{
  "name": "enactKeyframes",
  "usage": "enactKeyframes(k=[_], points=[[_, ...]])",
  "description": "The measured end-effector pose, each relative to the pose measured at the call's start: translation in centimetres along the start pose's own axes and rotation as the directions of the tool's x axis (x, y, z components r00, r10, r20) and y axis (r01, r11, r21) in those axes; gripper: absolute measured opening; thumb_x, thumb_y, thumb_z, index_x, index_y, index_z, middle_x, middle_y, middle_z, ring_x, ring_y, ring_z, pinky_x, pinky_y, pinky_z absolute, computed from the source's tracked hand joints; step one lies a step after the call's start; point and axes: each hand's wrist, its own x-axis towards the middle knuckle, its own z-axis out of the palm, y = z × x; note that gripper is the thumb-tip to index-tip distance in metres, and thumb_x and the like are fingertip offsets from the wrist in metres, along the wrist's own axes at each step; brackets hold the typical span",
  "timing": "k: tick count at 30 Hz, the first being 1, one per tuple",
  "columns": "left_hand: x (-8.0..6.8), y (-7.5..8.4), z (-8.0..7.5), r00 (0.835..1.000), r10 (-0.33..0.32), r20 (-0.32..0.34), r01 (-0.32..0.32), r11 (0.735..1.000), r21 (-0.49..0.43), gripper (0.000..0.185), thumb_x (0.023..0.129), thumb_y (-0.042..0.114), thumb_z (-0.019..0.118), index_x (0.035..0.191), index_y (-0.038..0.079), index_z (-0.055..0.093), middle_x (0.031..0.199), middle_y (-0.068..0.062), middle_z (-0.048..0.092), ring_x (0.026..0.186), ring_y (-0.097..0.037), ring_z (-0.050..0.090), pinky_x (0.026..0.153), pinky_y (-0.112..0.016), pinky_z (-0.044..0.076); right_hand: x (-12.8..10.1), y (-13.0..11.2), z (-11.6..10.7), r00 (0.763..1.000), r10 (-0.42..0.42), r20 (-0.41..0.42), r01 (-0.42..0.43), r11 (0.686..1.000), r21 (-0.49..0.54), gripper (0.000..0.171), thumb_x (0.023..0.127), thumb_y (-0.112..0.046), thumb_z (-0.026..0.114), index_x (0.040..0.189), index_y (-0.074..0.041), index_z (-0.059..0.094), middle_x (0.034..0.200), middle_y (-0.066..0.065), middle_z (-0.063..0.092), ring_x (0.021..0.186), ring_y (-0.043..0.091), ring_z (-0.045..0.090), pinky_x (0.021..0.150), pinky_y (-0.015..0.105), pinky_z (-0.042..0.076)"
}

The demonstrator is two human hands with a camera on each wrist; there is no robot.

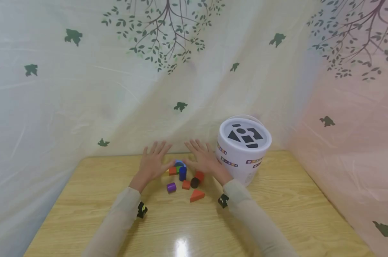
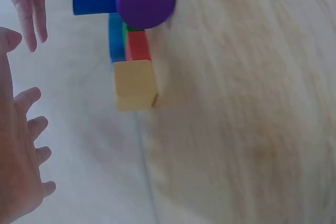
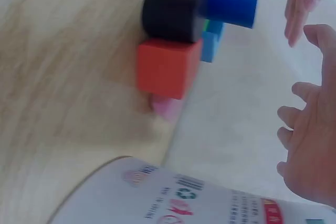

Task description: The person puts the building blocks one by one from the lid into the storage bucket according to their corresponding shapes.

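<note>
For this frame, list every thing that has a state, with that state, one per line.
Left hand: open, fingers spread, holds nothing.
Right hand: open, fingers spread, holds nothing.
Tub: upright, lid on.
Blue cylinder: upright.
Purple cylinder: on its side.
Orange wedge: flat on the table.

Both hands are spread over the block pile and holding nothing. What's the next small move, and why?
Probably lower the right hand and pinch the black cylinder. It lies at the near edge of the pile on the side toward the white bucket, whose lid shows cut-out shape holes. The left hand is open too and could steady the other blocks.
</note>
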Motion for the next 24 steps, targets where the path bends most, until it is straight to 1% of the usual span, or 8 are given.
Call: enactKeyframes(k=[5,10,14,17,19,21,22,24], points=[[0.3,0.7,-0.8,1.000,-0.002,-0.015,0.002,0.999,-0.043,0.074,0.099,0.059,0.048,0.160,0.021,0.031,0.169,-0.011,0.024,0.156,-0.041,0.017,0.120,-0.070,0.013,0.1,-0.5,-1.4,1.000,-0.009,-0.010,0.008,0.999,-0.035,0.078,0.101,-0.061,0.045,0.164,-0.021,0.020,0.171,0.011,0.016,0.159,0.036,0.009,0.124,0.063,0.004],[1.1,1.6,-1.4,0.998,0.009,-0.059,-0.014,0.997,-0.077,0.076,0.098,0.059,0.047,0.161,0.021,0.030,0.169,-0.010,0.024,0.156,-0.041,0.018,0.120,-0.069,0.015,-0.3,-1.7,-4.6,0.999,-0.028,-0.030,0.025,0.994,-0.108,0.082,0.099,-0.062,0.048,0.163,-0.021,0.021,0.170,0.013,0.019,0.158,0.037,0.012,0.124,0.065,0.007],[1.7,3.0,-1.9,0.996,0.006,-0.089,-0.021,0.986,-0.165,0.076,0.097,0.059,0.048,0.161,0.021,0.030,0.169,-0.010,0.025,0.156,-0.042,0.018,0.120,-0.069,0.015,-1.0,-2.3,-7.2,0.996,-0.038,-0.079,0.026,0.989,-0.149,0.085,0.096,-0.065,0.052,0.163,-0.023,0.022,0.170,0.011,0.023,0.157,0.037,0.017,0.124,0.063,0.010],[2.2,4.3,-2.1,0.994,0.001,-0.107,-0.028,0.965,-0.260,0.078,0.096,0.059,0.052,0.161,0.022,0.030,0.168,-0.010,0.028,0.156,-0.042,0.019,0.120,-0.070,0.013,-1.8,-2.3,-9.2,0.992,-0.036,-0.118,0.021,0.992,-0.125,0.085,0.094,-0.065,0.056,0.163,-0.025,0.024,0.169,0.011,0.026,0.157,0.036,0.021,0.125,0.061,0.011],[2.6,5.2,-2.1,0.993,0.000,-0.116,-0.038,0.945,-0.326,0.079,0.095,0.058,0.056,0.160,0.022,0.030,0.167,-0.010,0.030,0.155,-0.043,0.020,0.120,-0.070,0.012,-2.6,-2.0,-10.6,0.991,-0.024,-0.135,0.011,0.996,-0.090,0.084,0.095,-0.062,0.057,0.163,-0.026,0.024,0.169,0.010,0.026,0.157,0.035,0.020,0.125,0.061,0.011],[2.9,6.2,-2.1,0.992,0.003,-0.123,-0.051,0.920,-0.388,0.081,0.094,0.056,0.060,0.160,0.021,0.030,0.167,-0.009,0.032,0.155,-0.040,0.023,0.120,-0.069,0.013,-3.5,-1.4,-12.1,0.988,-0.004,-0.151,-0.004,0.998,-0.057,0.082,0.095,-0.060,0.057,0.163,-0.026,0.024,0.169,0.010,0.025,0.157,0.034,0.020,0.125,0.062,0.009],[3.1,6.7,-2.1,0.992,0.004,-0.123,-0.055,0.905,-0.422,0.082,0.093,0.055,0.062,0.160,0.021,0.029,0.167,-0.008,0.032,0.155,-0.038,0.025,0.121,-0.068,0.015,-4.0,-1.0,-12.7,0.987,0.003,-0.158,-0.010,0.999,-0.043,0.082,0.096,-0.058,0.057,0.163,-0.026,0.024,0.169,0.010,0.025,0.157,0.034,0.019,0.125,0.062,0.008],[3.3,7.6,-2.1,0.993,0.004,-0.119,-0.063,0.863,-0.502,0.086,0.092,0.051,0.067,0.161,0.020,0.028,0.167,-0.006,0.031,0.154,-0.035,0.028,0.122,-0.064,0.019,-5.0,0.0,-14.0,0.984,0.025,-0.176,-0.026,1.000,-0.001,0.082,0.096,-0.056,0.059,0.163,-0.026,0.023,0.170,0.009,0.024,0.158,0.034,0.018,0.125,0.062,0.007]])
